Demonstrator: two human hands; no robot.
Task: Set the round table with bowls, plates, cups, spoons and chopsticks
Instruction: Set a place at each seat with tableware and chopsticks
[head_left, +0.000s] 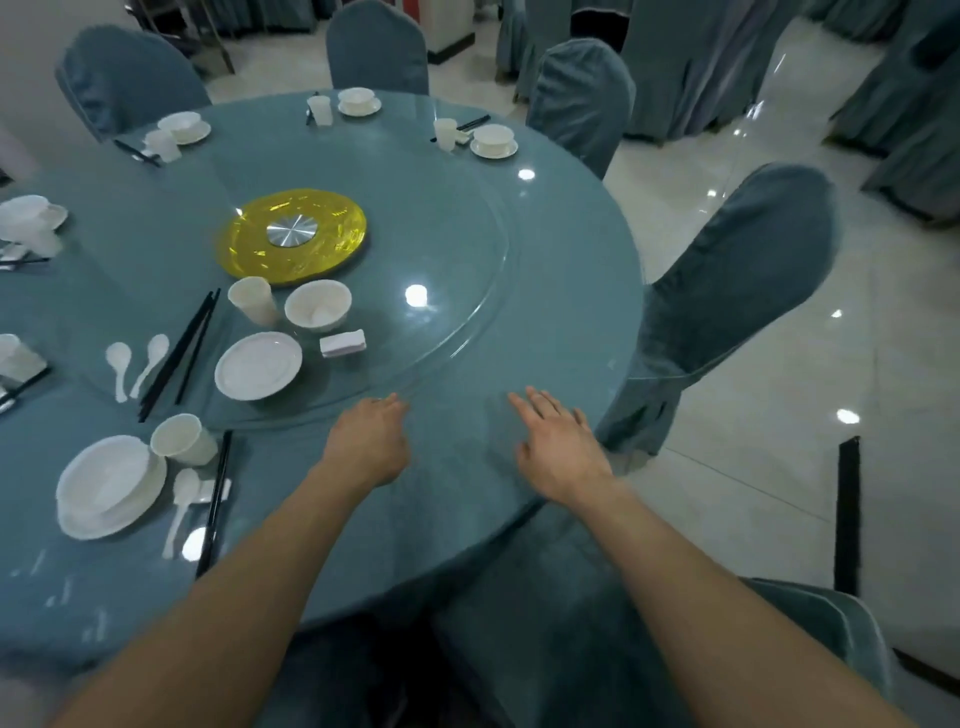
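At lower centre of the frame, left hand (371, 441) and right hand (558, 441) hover empty, fingers spread, over the round table (545, 322).

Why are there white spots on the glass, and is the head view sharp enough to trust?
Head view: the spots are ceiling-light glare on the glass turntable and table; wide-angle bending curves the chair; the left hand and right hand look slightly soft; far settings are small.

Dim, cool indoor light. Overhead lamps leave bright glare spots on the glossy surface (545, 291) and on the floor (779, 364) at three o'clock. Edges bend, soft overall.
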